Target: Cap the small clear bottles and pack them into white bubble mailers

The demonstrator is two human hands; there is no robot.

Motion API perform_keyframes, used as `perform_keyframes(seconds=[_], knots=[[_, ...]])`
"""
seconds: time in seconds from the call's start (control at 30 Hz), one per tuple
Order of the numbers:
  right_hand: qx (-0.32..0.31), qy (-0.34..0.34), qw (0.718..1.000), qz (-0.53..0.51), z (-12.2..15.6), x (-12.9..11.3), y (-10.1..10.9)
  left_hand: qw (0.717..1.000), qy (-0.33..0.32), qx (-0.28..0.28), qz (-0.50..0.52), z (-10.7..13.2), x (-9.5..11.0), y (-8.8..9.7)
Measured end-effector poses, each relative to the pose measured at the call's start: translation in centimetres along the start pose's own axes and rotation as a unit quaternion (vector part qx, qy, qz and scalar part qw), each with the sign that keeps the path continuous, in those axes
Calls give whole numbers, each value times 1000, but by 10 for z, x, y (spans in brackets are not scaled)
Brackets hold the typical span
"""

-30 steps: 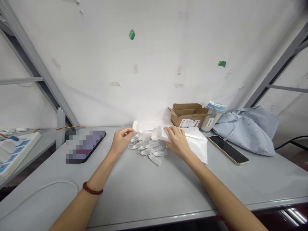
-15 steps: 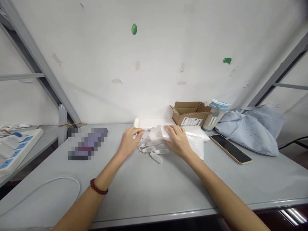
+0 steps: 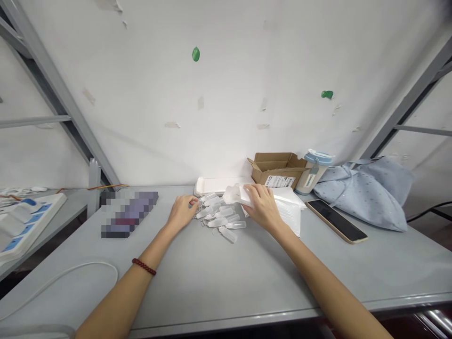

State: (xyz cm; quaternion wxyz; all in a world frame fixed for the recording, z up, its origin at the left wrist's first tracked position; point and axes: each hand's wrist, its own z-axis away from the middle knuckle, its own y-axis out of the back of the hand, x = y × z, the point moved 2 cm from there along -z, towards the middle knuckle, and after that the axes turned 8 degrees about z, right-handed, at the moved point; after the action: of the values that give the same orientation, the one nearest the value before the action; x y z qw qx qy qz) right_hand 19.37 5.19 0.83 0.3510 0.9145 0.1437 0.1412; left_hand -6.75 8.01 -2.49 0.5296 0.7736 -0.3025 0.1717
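Observation:
On the grey table lies a pile of small translucent bottle-shaped pieces (image 3: 221, 221) with thin loops at their ends. My left hand (image 3: 182, 210), a dark red bead bracelet on its wrist, is at the pile's left edge. Its thumb and fingers are pinched together, and I cannot make out what is between them. Above the pile's right side, my right hand (image 3: 263, 205) grips a translucent plastic bag (image 3: 233, 193), whose opening faces left over the pieces. The hand hides the bag's far end.
A white tray (image 3: 212, 184) lies behind the pile. White padded mailers (image 3: 290, 214), a cardboard box (image 3: 278, 174), a tumbler (image 3: 312, 174), a phone (image 3: 337, 221) and a blue fabric bag (image 3: 363, 193) are to the right. A white cable (image 3: 70, 269) curves at front left.
My left hand has moved left, away from the bag's mouth to the pile's edge. More of the pieces show now. My right hand keeps its grip on the bag.

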Motion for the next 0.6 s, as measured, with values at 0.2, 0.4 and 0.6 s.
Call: perform_keyframes(seconds=[0.2, 0.4, 0.6], knots=[[-11, 6, 1000, -2, 0, -2, 0, 1000, 8, 7, 26, 0, 5, -2], [-17, 4, 1000, 1, 1, -1, -2, 993, 57, 46, 94, -1, 18, 19], [-22, 9, 1000, -4, 2, -3, -2, 983, 3, -33, 179, 5, 46, 36]])
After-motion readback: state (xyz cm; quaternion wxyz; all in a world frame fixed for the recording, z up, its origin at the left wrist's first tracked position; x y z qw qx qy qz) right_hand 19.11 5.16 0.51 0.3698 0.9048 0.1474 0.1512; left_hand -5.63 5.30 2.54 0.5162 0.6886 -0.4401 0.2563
